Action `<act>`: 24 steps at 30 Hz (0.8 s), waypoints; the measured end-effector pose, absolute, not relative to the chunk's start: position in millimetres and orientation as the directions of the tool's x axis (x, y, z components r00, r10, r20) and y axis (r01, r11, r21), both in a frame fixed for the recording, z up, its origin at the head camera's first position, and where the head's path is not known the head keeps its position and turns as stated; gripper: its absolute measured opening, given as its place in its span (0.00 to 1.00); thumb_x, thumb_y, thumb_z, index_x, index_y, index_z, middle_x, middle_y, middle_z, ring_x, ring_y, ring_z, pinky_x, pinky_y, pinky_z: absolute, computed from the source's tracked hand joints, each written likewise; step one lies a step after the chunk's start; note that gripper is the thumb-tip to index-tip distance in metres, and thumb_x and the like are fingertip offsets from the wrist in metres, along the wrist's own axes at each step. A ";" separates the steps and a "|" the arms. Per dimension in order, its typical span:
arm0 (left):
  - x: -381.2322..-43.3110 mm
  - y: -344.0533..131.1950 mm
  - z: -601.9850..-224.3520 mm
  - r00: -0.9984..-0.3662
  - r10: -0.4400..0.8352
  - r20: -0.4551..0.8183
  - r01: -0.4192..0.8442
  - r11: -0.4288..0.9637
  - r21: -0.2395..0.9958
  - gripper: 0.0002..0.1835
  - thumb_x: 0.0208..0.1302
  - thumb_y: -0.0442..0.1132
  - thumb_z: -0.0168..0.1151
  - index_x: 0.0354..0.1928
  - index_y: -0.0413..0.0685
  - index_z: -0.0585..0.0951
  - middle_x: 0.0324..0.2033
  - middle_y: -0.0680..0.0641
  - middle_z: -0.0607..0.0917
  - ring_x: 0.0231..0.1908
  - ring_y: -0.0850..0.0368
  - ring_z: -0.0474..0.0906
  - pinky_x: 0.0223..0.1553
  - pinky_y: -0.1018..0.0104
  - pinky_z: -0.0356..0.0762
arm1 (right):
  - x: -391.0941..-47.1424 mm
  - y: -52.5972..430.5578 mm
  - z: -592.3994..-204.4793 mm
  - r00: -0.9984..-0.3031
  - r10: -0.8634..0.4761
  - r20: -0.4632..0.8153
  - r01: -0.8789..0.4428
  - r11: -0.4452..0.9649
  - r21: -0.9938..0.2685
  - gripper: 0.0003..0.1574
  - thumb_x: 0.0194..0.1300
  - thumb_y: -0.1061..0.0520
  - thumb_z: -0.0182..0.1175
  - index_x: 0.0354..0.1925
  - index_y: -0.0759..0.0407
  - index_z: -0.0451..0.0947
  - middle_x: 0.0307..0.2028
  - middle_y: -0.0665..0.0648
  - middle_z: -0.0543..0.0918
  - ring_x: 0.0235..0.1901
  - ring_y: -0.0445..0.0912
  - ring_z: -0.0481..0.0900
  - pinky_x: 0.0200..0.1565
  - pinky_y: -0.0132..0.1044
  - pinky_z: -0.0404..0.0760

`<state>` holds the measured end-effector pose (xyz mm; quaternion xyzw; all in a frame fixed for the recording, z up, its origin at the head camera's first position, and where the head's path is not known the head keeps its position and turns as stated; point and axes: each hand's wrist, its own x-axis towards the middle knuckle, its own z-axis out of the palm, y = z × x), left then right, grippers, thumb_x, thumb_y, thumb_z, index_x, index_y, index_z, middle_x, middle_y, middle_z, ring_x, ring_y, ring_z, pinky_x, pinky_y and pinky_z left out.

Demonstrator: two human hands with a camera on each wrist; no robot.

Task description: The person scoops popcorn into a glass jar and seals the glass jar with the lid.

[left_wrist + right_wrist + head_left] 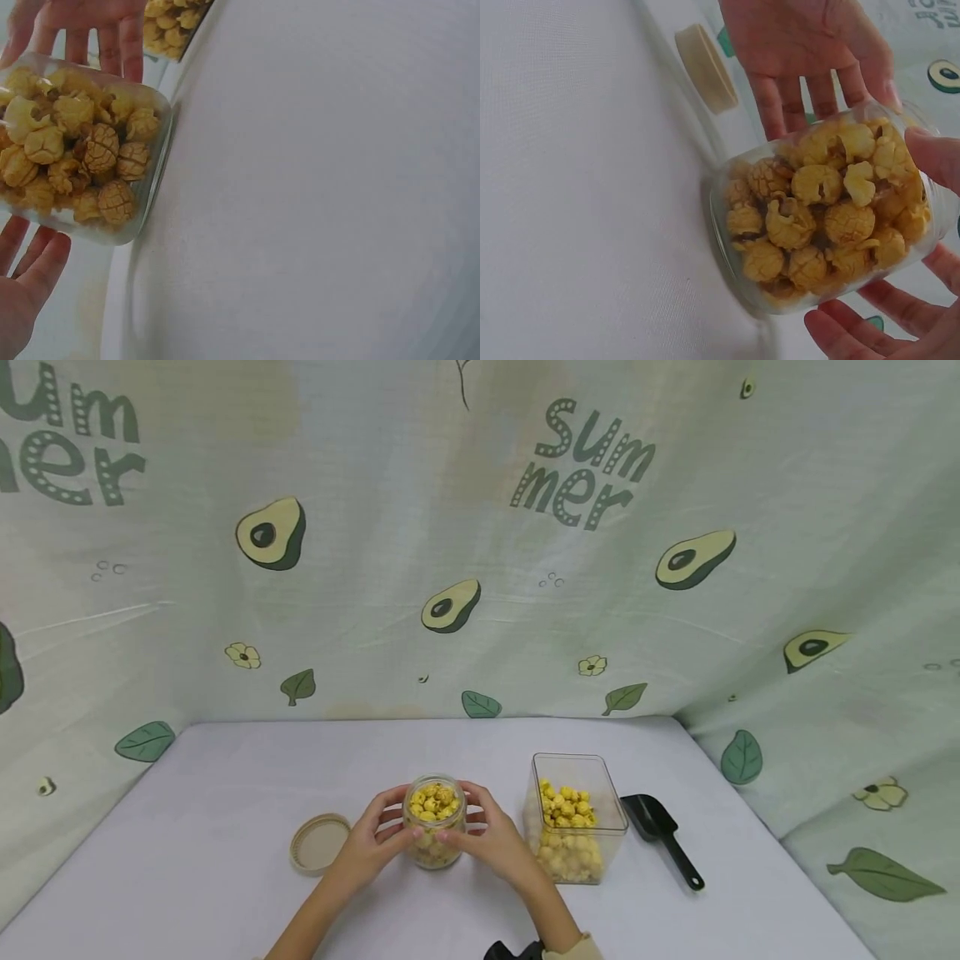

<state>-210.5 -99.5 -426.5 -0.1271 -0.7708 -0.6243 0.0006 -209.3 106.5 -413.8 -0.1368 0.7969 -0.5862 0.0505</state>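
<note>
A clear jar (435, 852) filled with yellow popcorn (435, 802) stands uncovered in front of me, its base at the white table. My left hand (378, 839) holds it from the left, with the thumb on the near side and the fingers around the back. From the opposite side my right hand (491, 835) grips the same jar in a matching way. Popcorn balls show through the glass wall in both wrist views. The round lid (318, 844), tan-rimmed, lies left of the jar, close to my left forearm.
Right of the jar stands a clear square container (577, 831) partly filled with popcorn. Beside it a black scoop (660, 835) lies with its handle toward the front right. The white table (225, 827) ends at a hanging cloth (360, 568) printed with avocados.
</note>
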 end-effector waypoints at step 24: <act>-205.7 -194.7 -387.1 -0.923 0.330 0.196 0.383 0.741 0.552 0.39 0.50 0.53 0.69 0.62 0.43 0.67 0.58 0.36 0.71 0.58 0.33 0.65 0.50 0.34 0.68 | -209.9 104.4 -412.7 -0.966 -0.250 0.066 -0.141 0.297 -0.944 0.47 0.52 0.47 0.68 0.67 0.46 0.59 0.59 0.60 0.68 0.51 0.50 0.71 0.49 0.43 0.75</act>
